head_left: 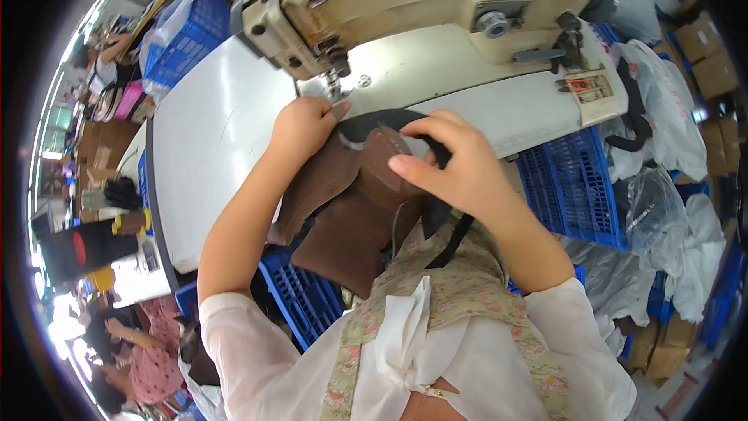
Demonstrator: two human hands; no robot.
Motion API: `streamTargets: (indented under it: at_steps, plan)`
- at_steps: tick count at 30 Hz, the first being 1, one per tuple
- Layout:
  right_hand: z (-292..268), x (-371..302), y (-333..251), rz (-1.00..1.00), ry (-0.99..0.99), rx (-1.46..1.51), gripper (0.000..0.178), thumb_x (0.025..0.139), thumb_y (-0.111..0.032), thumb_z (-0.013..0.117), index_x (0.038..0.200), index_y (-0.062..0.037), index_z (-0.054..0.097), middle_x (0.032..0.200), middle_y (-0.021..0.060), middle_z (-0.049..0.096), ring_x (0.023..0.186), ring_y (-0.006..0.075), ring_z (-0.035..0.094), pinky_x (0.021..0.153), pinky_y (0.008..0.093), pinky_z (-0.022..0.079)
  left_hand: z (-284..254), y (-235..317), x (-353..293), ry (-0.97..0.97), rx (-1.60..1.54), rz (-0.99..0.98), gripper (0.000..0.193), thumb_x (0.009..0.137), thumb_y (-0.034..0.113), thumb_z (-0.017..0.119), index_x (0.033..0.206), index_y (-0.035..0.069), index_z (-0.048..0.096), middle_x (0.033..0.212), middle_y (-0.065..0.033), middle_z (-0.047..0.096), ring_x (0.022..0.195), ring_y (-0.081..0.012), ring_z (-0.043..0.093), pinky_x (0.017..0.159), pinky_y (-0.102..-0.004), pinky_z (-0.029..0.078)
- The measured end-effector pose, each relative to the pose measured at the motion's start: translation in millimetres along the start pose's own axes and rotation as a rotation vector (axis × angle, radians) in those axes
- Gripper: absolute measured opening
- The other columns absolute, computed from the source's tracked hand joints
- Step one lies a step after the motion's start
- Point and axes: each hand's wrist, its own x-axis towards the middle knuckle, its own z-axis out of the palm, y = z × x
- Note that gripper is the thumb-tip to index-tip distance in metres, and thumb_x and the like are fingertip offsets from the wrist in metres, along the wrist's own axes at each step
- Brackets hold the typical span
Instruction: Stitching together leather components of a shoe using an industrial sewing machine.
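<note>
A brown leather shoe upper (343, 222) with stitched edges hangs over the front edge of the white sewing table (206, 156). Along its far side curves a black strip (382, 118). My left hand (302, 129) is closed on the upper's far left edge, close beside the presser foot (335, 87) of the cream sewing machine (397, 12). With thumb and fingers bent round it, my right hand (458, 160) grips the upper's right side, by a rounded, stitched flap. The exact edge under my left fingers is hidden.
Blue crates stand under the table: one crate (573, 187) at the right, another crate (308, 296) below the upper. White plastic bags (658, 101) and cardboard boxes (713, 58) crowd the right. Other people (160, 351) sit at the far left.
</note>
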Motion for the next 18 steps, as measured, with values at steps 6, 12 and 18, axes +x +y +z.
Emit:
streamTargets:
  at_steps: [6,12,18]
  plan:
    - [10.7,7.3,21.3,-0.095,0.161,-0.132,0.032,0.077,-0.023,0.076,0.098,-0.0001,0.068,0.093,0.0131,0.067,0.08,0.0289,0.064,0.073,0.0382,0.052,6.6,-8.8,21.4,-0.083,-0.052,-0.022,0.057,0.092,0.051,0.063,0.069,-0.001,0.062,0.063,-0.0178,0.057,0.06,-0.0306,0.053,0.062,-0.0421,0.045]
    - [15.3,11.4,42.0,0.27,0.063,0.249,0.028,0.084,-0.017,0.074,0.104,0.0018,0.068,0.088,0.0079,0.069,0.064,0.0144,0.063,0.059,0.0303,0.051,3.8,-33.4,24.0,-0.109,-0.342,-0.053,0.056,0.093,0.053,0.064,0.079,-0.002,0.067,0.067,-0.0109,0.062,0.063,-0.0206,0.055,0.064,-0.038,0.047]
    - [31.0,15.6,63.6,0.259,0.196,0.435,0.022,0.088,-0.011,0.071,0.106,0.0013,0.068,0.088,0.0062,0.069,0.061,0.0091,0.062,0.053,0.0241,0.049,-6.6,-47.4,-7.8,-0.14,-0.872,-0.019,0.058,0.089,0.035,0.073,0.135,0.003,0.055,0.117,-0.0132,0.065,0.107,-0.021,0.059,0.092,-0.034,0.048]
